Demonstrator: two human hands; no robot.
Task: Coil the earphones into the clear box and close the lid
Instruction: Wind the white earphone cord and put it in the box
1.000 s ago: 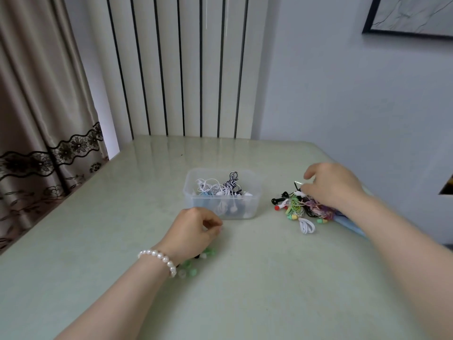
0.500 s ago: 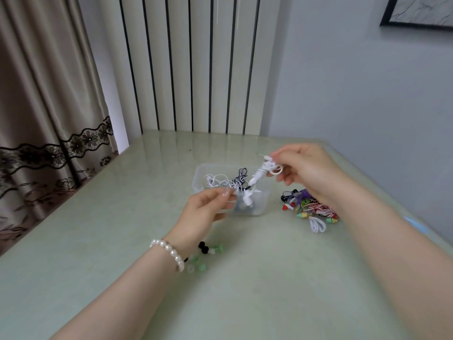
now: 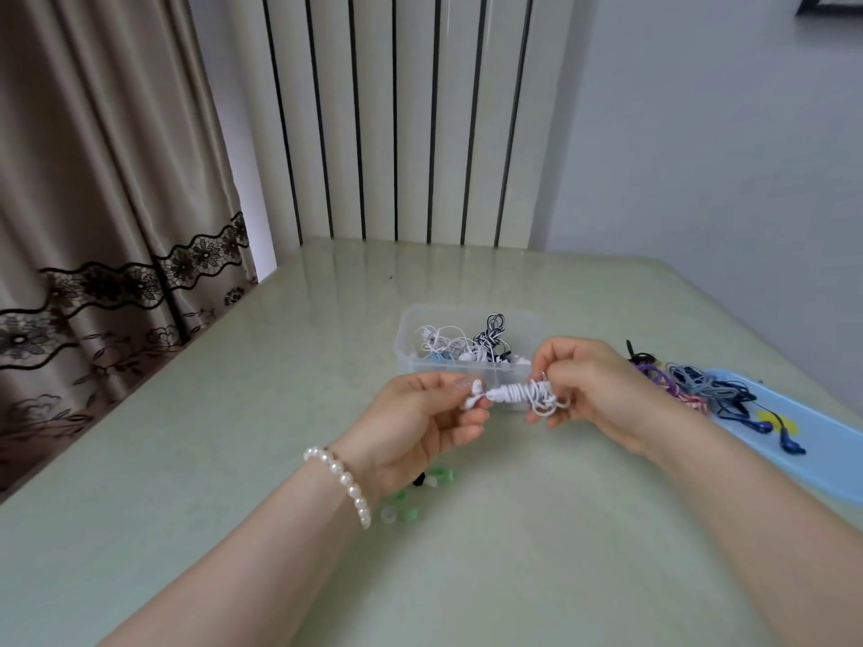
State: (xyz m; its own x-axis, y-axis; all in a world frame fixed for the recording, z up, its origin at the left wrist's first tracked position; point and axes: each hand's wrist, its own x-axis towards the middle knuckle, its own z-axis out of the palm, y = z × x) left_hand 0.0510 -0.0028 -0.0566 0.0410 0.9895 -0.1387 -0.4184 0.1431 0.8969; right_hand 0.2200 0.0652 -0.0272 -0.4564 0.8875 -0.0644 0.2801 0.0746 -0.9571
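Note:
A bundled pair of white earphones (image 3: 513, 393) hangs in the air between both hands, just in front of the clear box (image 3: 405, 352). My left hand (image 3: 420, 424) pinches the earbud end. My right hand (image 3: 602, 389) grips the wound cable end. The clear box stands open on the table and holds several coiled white and black-striped earphones. A heap of coloured earphones (image 3: 686, 382) lies to the right of the box. The blue lid (image 3: 794, 441) lies flat at the right table edge with blue earphones on it.
Small green, white and black ear tips (image 3: 411, 499) lie on the pale green table (image 3: 187, 459) under my left wrist. A curtain (image 3: 93, 179) hangs at the left and a striped panel stands behind the table.
My right hand took a white bundle from the heap and carried it over in front of the box. My left hand rose from the table and now pinches its earbud end.

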